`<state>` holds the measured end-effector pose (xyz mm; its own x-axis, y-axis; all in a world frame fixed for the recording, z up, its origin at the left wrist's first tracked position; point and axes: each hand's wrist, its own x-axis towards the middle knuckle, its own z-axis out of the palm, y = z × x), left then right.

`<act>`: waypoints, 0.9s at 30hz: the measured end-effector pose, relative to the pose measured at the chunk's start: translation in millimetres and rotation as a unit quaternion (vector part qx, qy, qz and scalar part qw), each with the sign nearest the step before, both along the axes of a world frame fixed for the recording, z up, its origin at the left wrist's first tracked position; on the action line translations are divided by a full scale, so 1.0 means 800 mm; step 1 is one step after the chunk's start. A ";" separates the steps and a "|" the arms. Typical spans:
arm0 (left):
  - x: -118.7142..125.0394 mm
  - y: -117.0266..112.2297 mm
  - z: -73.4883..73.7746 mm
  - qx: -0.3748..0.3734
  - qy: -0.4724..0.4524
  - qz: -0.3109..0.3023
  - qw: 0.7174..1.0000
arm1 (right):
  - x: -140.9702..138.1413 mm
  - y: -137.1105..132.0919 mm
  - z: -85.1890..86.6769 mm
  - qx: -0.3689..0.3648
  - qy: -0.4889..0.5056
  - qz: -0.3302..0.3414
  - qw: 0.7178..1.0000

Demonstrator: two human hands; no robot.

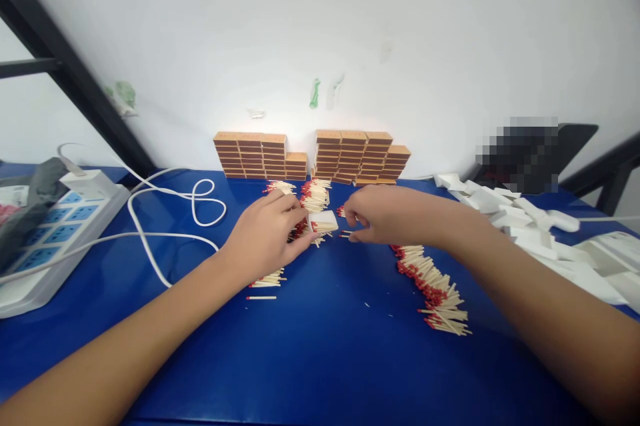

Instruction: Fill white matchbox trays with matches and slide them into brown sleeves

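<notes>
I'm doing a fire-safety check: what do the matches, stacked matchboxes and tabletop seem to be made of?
Matches: likely bare, matt wood, judging by the pale sticks with red tips.
Matchboxes: probably cardboard, dull, with tan tops and dark brown sides.
Tabletop: smooth blue with a soft sheen, perhaps plastic sheet or painted board; the look leaves that open.

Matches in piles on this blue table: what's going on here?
A person's left hand holds a small white tray that appears to have matches in it, amid piled matches. The right hand is beside it, curled close to a few loose matches; whether it grips any is unclear. A long pile of matches lies to the right, and two stepped stacks of matchboxes stand behind, by the wall.
</notes>
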<state>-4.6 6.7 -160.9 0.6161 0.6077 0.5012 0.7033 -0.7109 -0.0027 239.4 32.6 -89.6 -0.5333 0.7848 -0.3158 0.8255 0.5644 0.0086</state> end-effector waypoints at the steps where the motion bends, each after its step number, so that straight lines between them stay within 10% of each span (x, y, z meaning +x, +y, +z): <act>1: 0.000 0.000 0.000 0.003 0.001 0.001 1.000 | 0.000 0.001 -0.002 -0.008 -0.002 -0.001 1.000; 27: 0.003 -0.004 -0.001 -0.013 -0.013 -0.038 0.999 | -0.019 -0.006 -0.002 0.006 0.139 0.053 0.989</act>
<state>-2.0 3.2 -162.1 0.6478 0.5727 0.5024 0.6472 -0.7616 0.0336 224.1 27.9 -91.2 -0.6779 0.7225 -0.1357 0.7328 0.6495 -0.2030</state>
